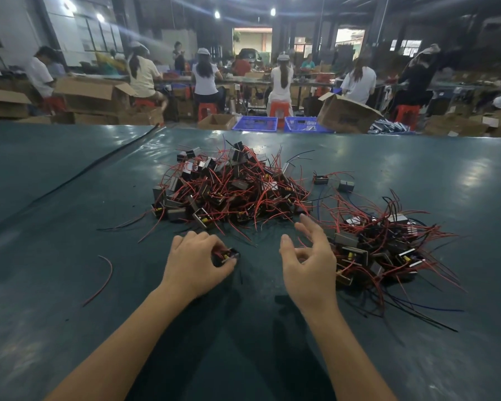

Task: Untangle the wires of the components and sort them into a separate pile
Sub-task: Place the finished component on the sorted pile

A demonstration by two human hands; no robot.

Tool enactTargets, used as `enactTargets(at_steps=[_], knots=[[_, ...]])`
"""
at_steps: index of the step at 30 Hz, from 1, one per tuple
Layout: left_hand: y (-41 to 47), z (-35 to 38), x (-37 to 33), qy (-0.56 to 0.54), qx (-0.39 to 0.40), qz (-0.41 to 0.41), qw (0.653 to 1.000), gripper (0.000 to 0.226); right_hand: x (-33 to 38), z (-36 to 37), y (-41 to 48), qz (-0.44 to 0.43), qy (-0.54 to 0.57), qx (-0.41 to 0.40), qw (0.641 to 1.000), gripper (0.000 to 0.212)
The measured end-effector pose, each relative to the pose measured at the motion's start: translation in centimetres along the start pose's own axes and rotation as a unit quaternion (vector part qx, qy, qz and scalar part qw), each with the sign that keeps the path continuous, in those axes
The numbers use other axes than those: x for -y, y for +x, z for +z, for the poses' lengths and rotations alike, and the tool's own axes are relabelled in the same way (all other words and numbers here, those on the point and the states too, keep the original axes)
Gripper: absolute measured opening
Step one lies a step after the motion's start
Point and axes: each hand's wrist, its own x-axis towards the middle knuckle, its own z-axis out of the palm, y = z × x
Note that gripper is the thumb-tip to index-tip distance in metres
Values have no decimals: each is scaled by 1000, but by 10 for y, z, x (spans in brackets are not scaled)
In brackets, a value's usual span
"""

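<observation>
A big tangled heap of small metal-framed components with red and black wires [229, 186] lies in the middle of the dark green table [70, 183]. A second, smaller pile of the same components [385, 250] spreads to the right. My left hand [194, 261] grips one small component with red wires [227, 256] just in front of the big heap. My right hand [310, 259] hovers between the two piles, fingers loosely spread, holding nothing, close to the left edge of the right pile.
A loose red wire [103, 280] lies on the table at the left. Two single components [334, 182] sit behind the right pile. Beyond the table's far edge stand blue crates [255, 123], cardboard boxes [347, 114] and several seated workers.
</observation>
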Motion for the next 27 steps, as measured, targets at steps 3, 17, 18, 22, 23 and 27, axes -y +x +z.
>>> enactTargets(at_steps=[3, 17, 18, 22, 23, 27], knots=[[-12, -5, -6, -25, 14, 67, 997, 29, 0, 3, -5, -15, -48, 60, 997, 27], [-19, -10, -8, -246, -5, 159, 956, 36, -7, 13, -18, -54, -218, 243, 944, 22], [-18, -11, -9, -260, -31, 137, 955, 32, -7, 14, -19, -55, -225, 239, 943, 21], [-15, -11, -5, -275, -73, 27, 958, 27, -9, 15, -21, -62, -248, 229, 939, 17], [-15, -10, -2, -268, -67, 7, 961, 27, -10, 16, -22, -62, -248, 225, 940, 16], [-13, -7, 1, -320, -19, -98, 942, 14, -11, 17, -22, -43, -203, 197, 958, 13]])
